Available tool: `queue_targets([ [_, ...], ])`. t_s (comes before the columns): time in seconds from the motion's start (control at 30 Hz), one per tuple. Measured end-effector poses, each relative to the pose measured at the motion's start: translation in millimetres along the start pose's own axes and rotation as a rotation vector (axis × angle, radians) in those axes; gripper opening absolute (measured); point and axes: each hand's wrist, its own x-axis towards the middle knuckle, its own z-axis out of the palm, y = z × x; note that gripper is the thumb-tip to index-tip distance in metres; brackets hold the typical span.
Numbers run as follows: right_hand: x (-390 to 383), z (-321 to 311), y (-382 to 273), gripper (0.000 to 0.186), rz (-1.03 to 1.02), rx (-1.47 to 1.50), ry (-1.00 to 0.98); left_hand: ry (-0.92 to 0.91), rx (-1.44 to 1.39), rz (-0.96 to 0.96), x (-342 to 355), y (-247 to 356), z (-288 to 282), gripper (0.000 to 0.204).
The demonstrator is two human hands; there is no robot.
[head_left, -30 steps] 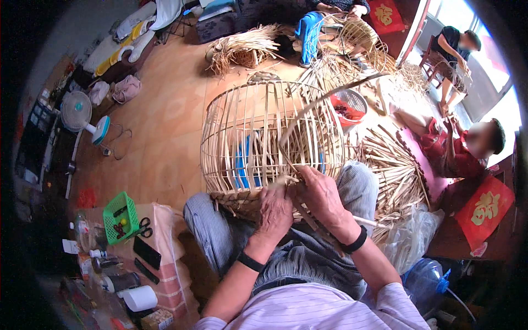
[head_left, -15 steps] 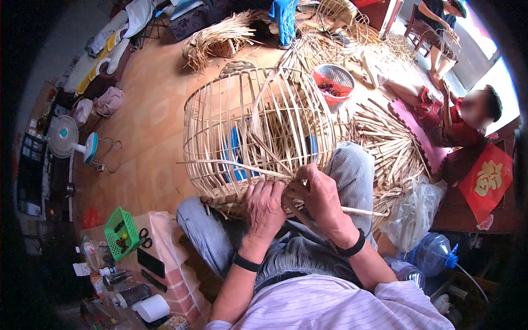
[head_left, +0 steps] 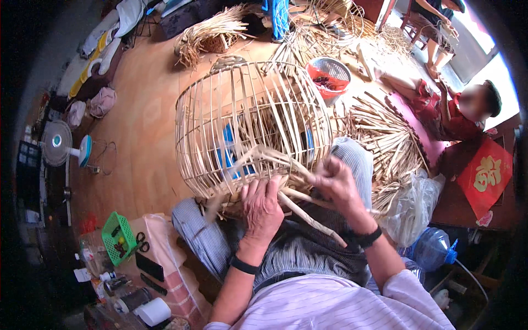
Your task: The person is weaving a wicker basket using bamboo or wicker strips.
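Note:
On my lap lies an openwork basket (head_left: pixel 254 114), its pale ribs standing apart and pointing away from me. My left hand (head_left: pixel 260 208) grips its near woven edge, fingers curled over. My right hand (head_left: pixel 336 186), slightly blurred, is closed on a pale flat plant strip (head_left: pixel 298 166) that bends in a loop over the near part of the basket; its left end is smeared by motion. Below my hands another thicker strip (head_left: pixel 318 221) juts out over my lap toward the right. Through the ribs, blue pieces (head_left: pixel 230 147) and loose strips show.
Many cut strips (head_left: pixel 379 132) lie spread on the floor at right, beside a plastic bag (head_left: pixel 413 214). Beyond the basket stands a red bucket (head_left: pixel 329 80). A low table (head_left: pixel 165 234) at left holds scissors (head_left: pixel 142 242) and a green tray (head_left: pixel 117 231). Another person (head_left: pixel 445 113) reclines at right.
My right hand has moved right, drawing the strip into a loop. The thicker strip end now juts toward my lap. My left hand stays at the near edge; the view has shifted slightly.

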Motion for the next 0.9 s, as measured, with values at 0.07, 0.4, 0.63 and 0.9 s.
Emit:
queue_targets([
  [0.07,-33,9,12,0.029,0.124,0.116,0.013,0.064,0.026,0.069,4,-3,2,0.034],
  [0.4,8,26,-38,0.043,-0.451,-0.935,-0.106,-0.117,-0.217,0.023,15,1,-36,0.042],
  [0.63,-6,17,-36,0.032,-0.566,-1.007,-0.007,-0.093,-0.224,-0.084,16,-5,-28,0.019],
  [0.9,-40,-1,-21,0.028,-0.454,-1.081,0.085,-0.120,-0.155,-0.107,19,0,-27,0.018],
])
